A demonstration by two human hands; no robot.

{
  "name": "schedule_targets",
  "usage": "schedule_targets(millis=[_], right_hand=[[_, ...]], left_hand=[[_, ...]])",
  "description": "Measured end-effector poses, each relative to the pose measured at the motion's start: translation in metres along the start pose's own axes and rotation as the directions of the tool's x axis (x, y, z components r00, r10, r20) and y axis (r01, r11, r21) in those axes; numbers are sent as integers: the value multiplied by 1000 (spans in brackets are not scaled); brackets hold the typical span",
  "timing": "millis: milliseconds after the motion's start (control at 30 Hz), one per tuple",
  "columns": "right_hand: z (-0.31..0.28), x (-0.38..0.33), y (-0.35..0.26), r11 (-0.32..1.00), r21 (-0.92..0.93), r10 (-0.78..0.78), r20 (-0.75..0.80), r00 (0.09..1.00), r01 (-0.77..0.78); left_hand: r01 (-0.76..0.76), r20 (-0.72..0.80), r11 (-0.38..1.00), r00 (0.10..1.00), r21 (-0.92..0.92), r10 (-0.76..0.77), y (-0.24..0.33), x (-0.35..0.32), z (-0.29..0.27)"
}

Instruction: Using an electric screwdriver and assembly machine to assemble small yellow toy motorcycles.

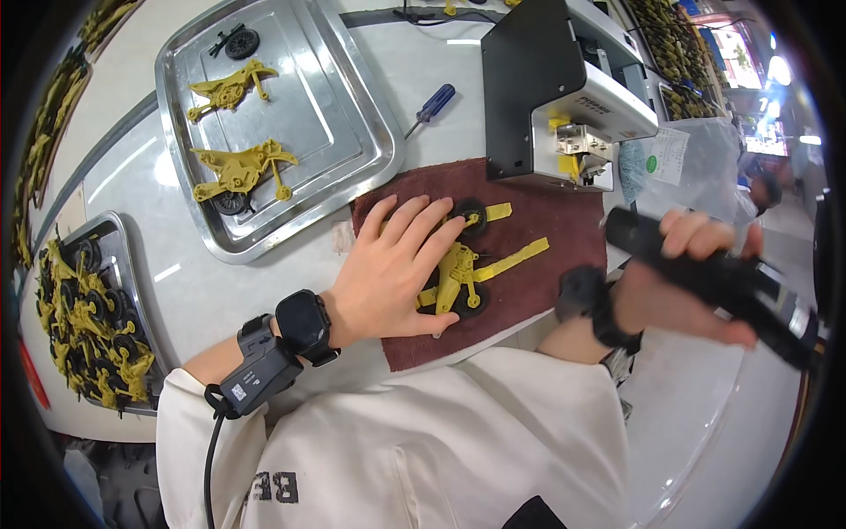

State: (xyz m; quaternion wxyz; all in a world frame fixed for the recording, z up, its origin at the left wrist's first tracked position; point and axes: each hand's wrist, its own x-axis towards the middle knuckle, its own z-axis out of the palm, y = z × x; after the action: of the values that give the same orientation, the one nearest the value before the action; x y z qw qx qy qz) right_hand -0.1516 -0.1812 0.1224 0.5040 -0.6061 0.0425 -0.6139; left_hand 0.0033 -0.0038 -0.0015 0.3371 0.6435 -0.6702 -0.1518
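On the white desk (pixel 203 291) I see my left hand (pixel 392 269) flat, fingers spread, pressing the yellow plastic toy motorcycle (pixel 463 273) onto a maroon cloth mat (pixel 564 229); my right hand (pixel 679 282) grips a black cylindrical power screwdriver (pixel 714 282). Shiny steel trays (pixel 352 106) sit behind.

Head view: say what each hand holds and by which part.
Left hand lies flat on the yellow toy motorbike, pressing its rear half onto the maroon cloth. Right hand wraps the middle of a black power screwdriver.
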Motion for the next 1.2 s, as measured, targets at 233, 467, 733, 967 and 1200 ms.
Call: schedule_targets(millis=[233,467,733,967,1200], right_hand=[[10,26,44,912,-406,-17,-177,984,-57],[18,-63,-4,977,82,186,144,972,-199],[10,-94,-18,937,232,166,363,917,-262],[11,-103,-10,950,223,159,254,954,-218],[13,-99,-16,959,221,132,205,970,-177]], left_hand=[[-22,-23,1000,1000,-18,21,0,-2,0],[-14,-65,1000,998,17,15,1,-3,6],[15,-41,999,999,43,-13,0,-4,7],[28,-30,999,999,34,-27,1,-5,8],[35,-20,999,999,38,-34,0,-3,8]])
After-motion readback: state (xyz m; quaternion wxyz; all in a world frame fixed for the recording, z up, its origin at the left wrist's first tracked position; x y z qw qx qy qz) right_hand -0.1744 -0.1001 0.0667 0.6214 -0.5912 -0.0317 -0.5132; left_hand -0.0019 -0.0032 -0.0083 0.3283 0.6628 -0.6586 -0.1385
